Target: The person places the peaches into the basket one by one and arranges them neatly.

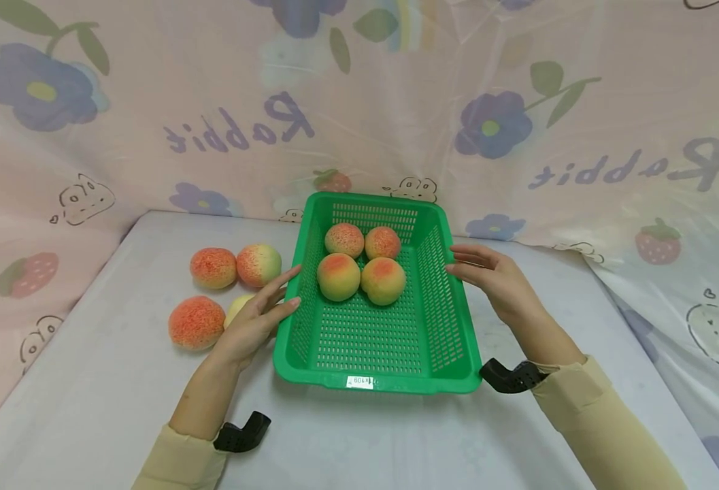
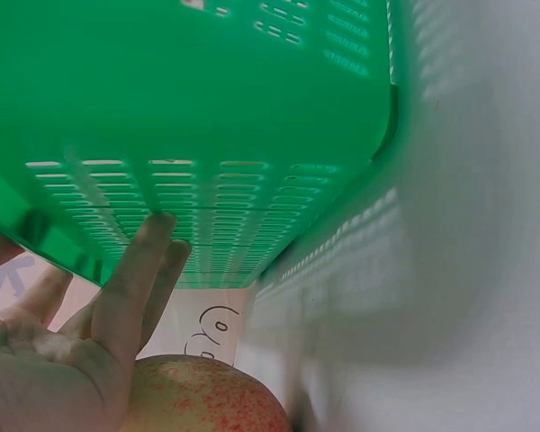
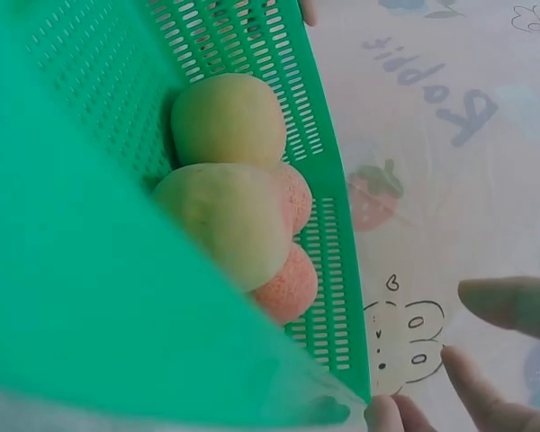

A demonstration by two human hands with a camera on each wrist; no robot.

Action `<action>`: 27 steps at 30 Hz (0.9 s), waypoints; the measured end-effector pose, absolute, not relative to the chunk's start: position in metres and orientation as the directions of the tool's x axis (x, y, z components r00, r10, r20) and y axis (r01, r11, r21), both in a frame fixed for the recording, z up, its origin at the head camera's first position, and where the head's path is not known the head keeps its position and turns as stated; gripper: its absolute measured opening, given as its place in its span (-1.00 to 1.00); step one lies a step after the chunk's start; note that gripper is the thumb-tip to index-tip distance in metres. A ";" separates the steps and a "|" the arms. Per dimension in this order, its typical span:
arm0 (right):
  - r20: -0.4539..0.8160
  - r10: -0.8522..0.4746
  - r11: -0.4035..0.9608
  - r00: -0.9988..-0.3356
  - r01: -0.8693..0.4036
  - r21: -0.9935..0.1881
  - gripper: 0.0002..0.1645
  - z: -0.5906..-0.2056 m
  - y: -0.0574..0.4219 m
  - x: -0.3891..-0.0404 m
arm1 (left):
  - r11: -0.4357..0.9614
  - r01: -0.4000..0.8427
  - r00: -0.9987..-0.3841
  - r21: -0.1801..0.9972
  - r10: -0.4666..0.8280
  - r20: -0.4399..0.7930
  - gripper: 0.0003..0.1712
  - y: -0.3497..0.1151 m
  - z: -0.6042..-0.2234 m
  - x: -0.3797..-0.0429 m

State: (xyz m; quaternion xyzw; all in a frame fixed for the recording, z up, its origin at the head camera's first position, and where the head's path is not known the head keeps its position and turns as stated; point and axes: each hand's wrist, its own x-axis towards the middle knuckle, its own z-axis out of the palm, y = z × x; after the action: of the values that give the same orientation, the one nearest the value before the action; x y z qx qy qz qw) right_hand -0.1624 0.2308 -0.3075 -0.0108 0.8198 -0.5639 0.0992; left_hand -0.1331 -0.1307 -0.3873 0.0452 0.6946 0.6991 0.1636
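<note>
A green plastic basket (image 1: pixel 368 347) stands in front of me with several peaches (image 1: pixel 339 277) grouped toward its far end. My left hand (image 1: pixel 252 327) is at the basket's left side. Its thumb and index finger reach the rim, and two fairly straight fingers (image 2: pixel 142 270) meet the slotted outer wall in the left wrist view. On the opposite side, my right hand (image 1: pixel 496 279) has its fingertips at the right rim. The right wrist view shows extended fingers (image 3: pixel 513 306) spread apart beside the basket, with nothing between them.
More peaches (image 1: pixel 196 323) lie on the white tabletop (image 1: pixel 102 381) left of the basket, one partly hidden behind my left hand. A printed curtain (image 1: pixel 365 122) hangs behind the table. Black wrist mounts (image 1: pixel 243 432) stick out from both sleeves.
</note>
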 end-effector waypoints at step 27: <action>-0.188 -0.166 0.323 -0.968 0.127 -0.938 -0.17 -0.347 0.250 -0.138 | 0.017 -0.167 -0.943 0.986 0.289 -0.165 -0.32 -0.130 -0.387 -0.133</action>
State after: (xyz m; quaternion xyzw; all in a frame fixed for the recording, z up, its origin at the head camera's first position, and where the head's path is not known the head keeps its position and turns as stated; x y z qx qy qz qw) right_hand -0.1380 0.2496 -0.3470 -0.0123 0.8034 -0.5818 0.1260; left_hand -0.1332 -0.1298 -0.3866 0.0440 0.6942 0.6997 0.1631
